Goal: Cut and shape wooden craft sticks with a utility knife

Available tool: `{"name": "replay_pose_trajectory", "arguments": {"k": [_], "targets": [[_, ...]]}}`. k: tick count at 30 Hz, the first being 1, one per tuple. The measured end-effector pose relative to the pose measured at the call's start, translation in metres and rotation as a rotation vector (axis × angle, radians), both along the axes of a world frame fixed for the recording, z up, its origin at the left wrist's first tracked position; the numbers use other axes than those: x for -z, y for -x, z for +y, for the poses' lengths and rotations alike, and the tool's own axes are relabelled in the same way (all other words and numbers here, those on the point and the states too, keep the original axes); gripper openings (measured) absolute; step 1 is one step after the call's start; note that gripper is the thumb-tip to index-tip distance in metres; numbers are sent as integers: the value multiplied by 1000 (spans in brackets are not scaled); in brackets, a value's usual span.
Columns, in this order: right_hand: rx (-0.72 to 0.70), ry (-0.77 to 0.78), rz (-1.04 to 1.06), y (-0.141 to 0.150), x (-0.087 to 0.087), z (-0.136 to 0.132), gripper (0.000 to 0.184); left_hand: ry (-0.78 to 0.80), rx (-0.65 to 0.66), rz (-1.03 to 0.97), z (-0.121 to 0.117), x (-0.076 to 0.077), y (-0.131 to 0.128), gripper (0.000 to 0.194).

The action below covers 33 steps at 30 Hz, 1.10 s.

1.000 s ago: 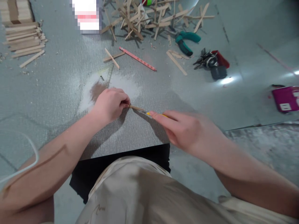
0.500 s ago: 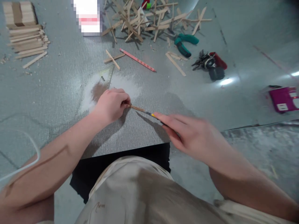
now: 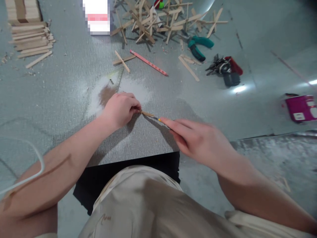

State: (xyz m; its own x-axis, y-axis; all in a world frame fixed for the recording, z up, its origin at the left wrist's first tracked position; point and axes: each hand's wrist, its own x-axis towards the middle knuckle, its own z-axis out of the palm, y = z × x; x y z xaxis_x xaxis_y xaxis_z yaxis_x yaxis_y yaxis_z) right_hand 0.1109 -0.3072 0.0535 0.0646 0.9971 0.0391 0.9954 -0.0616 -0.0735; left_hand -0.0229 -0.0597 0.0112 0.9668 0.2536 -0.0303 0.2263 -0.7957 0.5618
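Upper left, loose wooden sticks (image 3: 32, 41) are laid in a neat row, perhaps for easy reach. Now left of centre: the left hand (image 3: 121, 109) is bent over the surface (image 3: 133, 145), knuckles up, and by its tight grip one end of a thin stick (image 3: 148, 114) is pinched at mid-frame, apparently so the other end is left free. There, that free end is seemingly met by the cutter (image 3: 156, 118), clasped in the right hand (image 3: 198, 140), its index finger stretched forward, likely for control, the forearm slanted in from lower right. Upper right, pliers (image 3: 195, 49) and keys (image 3: 220, 65) are set well apart from both hands.
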Motion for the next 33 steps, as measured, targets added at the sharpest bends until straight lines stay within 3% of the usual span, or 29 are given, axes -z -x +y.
{"name": "replay_pose_trajectory", "arguments": {"k": [15, 25, 33], "targets": [[28, 194, -57, -1, -14, 14, 59, 25, -17, 59, -1, -6, -3, 24], [-15, 240, 9, -22, -19, 28, 61, -42, -20, 64, -4, -6, 0, 23], [-2, 288, -68, -11, -28, 32, 60, -130, -60, 92, -12, -5, 3, 22]]}}
